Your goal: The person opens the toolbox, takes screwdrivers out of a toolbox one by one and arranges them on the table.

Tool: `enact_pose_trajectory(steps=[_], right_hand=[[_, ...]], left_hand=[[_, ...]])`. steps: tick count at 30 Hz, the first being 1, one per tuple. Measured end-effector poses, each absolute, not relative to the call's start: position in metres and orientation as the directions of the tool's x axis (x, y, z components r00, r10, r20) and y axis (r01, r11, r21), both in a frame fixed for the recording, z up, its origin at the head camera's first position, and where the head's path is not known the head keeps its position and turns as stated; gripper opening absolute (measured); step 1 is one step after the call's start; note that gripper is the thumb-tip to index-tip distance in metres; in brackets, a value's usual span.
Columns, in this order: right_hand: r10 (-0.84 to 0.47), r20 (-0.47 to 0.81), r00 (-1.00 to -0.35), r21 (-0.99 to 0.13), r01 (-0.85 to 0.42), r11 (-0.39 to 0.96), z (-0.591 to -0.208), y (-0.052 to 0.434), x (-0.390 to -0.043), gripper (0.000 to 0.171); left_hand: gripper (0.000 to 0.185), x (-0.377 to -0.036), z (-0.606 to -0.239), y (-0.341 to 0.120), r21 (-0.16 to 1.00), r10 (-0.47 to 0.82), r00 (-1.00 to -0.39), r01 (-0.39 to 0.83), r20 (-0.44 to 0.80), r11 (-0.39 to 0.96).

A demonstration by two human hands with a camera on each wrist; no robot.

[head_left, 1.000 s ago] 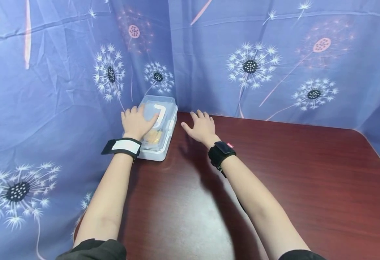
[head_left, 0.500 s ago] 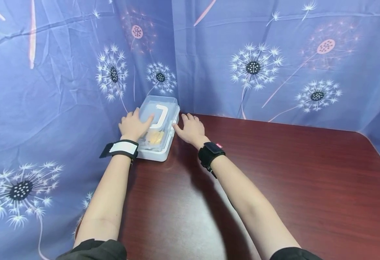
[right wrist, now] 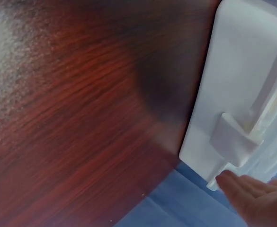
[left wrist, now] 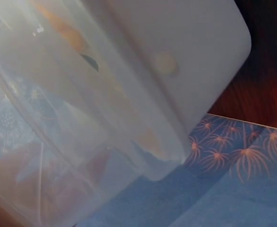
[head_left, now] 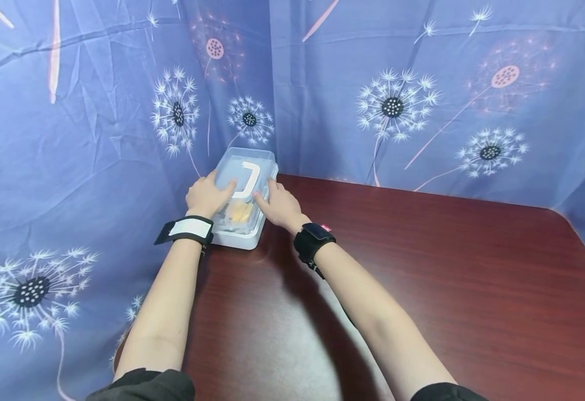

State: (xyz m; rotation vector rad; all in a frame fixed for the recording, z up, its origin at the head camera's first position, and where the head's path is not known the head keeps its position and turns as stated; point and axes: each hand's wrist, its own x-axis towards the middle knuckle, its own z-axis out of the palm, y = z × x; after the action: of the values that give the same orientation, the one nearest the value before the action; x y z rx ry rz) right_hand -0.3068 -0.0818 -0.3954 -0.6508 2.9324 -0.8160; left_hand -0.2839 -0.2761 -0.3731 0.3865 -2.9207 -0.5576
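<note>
A translucent lidded plastic storage box (head_left: 237, 240) lies on the table by the left curtain, with a white handle (head_left: 250, 181) on top and something yellow-orange (head_left: 240, 211) visible through the lid. My left hand (head_left: 206, 196) holds its left side, thumb over the lid; those fingers are partly hidden behind it. On the opposite side, my right hand (head_left: 282, 208) holds the right edge, its thumb lying on the lid. In the right wrist view, a latch (right wrist: 235, 141) sits on the box's side beside my fingers (right wrist: 242, 191). The left wrist view shows the box's white base (left wrist: 200, 56) close up.
The dark red wooden table (head_left: 422, 267) stretches right and toward me. Blue curtains with dandelion prints (head_left: 322, 100) stand along its left and back edges, close to the box. A black strap (head_left: 314, 243) wraps each wrist.
My right hand has moved left from beside the box onto its right edge. My left hand has shifted slightly toward the box's left side. The box stays in place; the view has turned slightly left.
</note>
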Motion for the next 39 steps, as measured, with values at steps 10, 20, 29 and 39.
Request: enact_pose_trajectory(steps=[10,20,29,39], right_hand=[[-0.477,0.108,-0.872,-0.555,-0.451,0.699,-0.398,-0.078,-0.308,0.061],[-0.466,0.129,-0.876,-0.548,-0.454,0.703,-0.402,-0.061,-0.308,0.061],[-0.454,0.124,-0.882,-0.516,-0.449,0.729,-0.402,-0.045,-0.307,0.062],[-0.431,0.137,-0.892,-0.51,-0.437,0.741,-0.402,-0.025,-0.301,0.061]], left_hand=[[0.081,-0.283,-0.373,-0.272,0.374,-0.261,-0.961,-0.209,0.094,0.904],[0.082,-0.282,-0.374,-0.254,0.375,-0.253,-0.963,-0.201,0.095,0.905],[0.08,-0.278,-0.373,-0.237,0.387,-0.243,-0.963,-0.182,0.115,0.904],[0.078,-0.276,-0.375,-0.217,0.379,-0.224,-0.962,-0.151,0.156,0.913]])
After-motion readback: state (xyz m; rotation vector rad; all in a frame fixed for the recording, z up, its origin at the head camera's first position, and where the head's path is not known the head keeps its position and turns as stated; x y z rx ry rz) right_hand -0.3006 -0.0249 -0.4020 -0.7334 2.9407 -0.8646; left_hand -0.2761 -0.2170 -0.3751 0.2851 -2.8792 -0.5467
